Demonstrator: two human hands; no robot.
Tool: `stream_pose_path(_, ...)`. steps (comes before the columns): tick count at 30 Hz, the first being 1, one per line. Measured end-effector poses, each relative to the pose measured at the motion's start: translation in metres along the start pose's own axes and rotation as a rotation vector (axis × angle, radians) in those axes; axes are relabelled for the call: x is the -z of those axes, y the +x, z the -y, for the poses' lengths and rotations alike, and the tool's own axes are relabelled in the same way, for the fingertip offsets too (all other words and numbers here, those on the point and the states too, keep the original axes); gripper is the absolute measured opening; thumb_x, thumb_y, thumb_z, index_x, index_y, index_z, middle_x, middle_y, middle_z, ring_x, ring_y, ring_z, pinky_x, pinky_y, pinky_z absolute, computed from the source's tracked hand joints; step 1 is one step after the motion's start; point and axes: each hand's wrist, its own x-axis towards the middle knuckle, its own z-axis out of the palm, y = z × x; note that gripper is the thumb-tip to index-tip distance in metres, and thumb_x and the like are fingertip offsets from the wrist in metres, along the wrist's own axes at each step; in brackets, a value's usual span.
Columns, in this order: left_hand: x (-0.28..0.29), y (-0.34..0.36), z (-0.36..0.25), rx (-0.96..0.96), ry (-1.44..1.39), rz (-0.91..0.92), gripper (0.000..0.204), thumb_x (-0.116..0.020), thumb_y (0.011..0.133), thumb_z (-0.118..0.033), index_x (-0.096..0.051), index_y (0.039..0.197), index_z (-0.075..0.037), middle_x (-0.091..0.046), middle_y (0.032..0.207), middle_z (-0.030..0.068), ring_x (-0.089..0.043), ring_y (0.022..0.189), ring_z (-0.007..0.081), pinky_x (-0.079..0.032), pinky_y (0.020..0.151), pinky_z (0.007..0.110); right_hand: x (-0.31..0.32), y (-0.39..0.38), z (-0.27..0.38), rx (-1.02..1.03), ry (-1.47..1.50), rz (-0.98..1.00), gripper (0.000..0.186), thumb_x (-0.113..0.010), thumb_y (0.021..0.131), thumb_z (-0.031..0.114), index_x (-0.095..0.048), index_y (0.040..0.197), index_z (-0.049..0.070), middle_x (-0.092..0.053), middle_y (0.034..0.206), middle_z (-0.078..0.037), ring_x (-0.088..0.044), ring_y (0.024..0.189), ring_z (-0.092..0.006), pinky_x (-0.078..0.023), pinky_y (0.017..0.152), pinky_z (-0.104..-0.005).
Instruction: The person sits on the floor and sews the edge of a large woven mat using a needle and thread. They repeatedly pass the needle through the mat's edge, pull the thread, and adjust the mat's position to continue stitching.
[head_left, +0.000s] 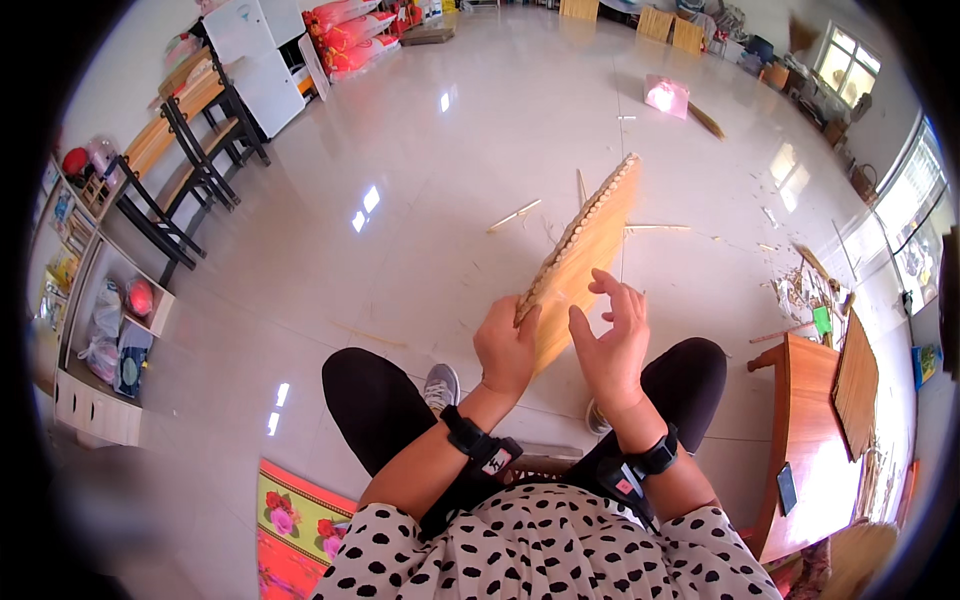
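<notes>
A flat mat of straw-coloured stalks (597,235) stands on edge in front of me, slanting away to the upper right. Round stalk ends run in a bumpy row along its upper left side. My left hand (507,345) is closed around its near corner, thumb on the smooth face and the other fingers largely hidden behind. Beside that face is my right hand (615,340), its fingers spread and slightly curled. Nothing shows in the right hand; whether a fingertip touches the mat is hard to tell.
Loose stalks (515,215) lie on the glossy tiled floor. To the right stand a wooden table (805,430) with a phone (787,488) and a stalk panel (857,385), near a heap of scraps (800,290). Chairs (190,160) and shelves (85,300) line the left.
</notes>
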Motion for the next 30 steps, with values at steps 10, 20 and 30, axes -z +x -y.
stream_pose_path(10,0.011,-0.048,-0.032,-0.232,0.049,0.225,0.047,-0.071,0.077,-0.006,-0.057,0.123,-0.003,-0.061,0.102,0.0163,-0.065,0.084,0.0343,-0.053,0.066,0.038,0.022,-0.028,-0.007,-0.156,-0.155,0.214,0.028,-0.065,0.088,0.023,-0.059,0.075,0.000,-0.061,0.067,-0.015,-0.058,0.066,-0.0349,-0.047,0.062,-0.0414)
stream_pose_path(20,0.011,-0.075,-0.039,0.188,-0.640,0.363,0.018,-0.064,0.089,-0.003,-0.062,0.106,0.000,-0.061,0.092,0.0072,-0.061,0.077,0.0158,-0.049,0.066,0.026,0.041,-0.047,-0.007,-0.084,-0.328,0.207,0.034,-0.067,0.083,0.015,-0.052,0.058,-0.001,-0.053,0.056,-0.018,-0.054,0.053,-0.0360,-0.043,0.050,-0.0413)
stream_pose_path(30,-0.002,-0.078,-0.039,0.415,-0.793,0.309,0.005,-0.064,0.089,-0.001,-0.060,0.088,0.000,-0.055,0.079,0.0047,-0.053,0.066,0.0119,-0.043,0.060,0.025,0.032,-0.059,-0.003,-0.060,-0.339,0.147,0.035,-0.068,0.083,0.014,-0.050,0.057,0.000,-0.051,0.054,-0.017,-0.053,0.051,-0.0364,-0.042,0.048,-0.0408)
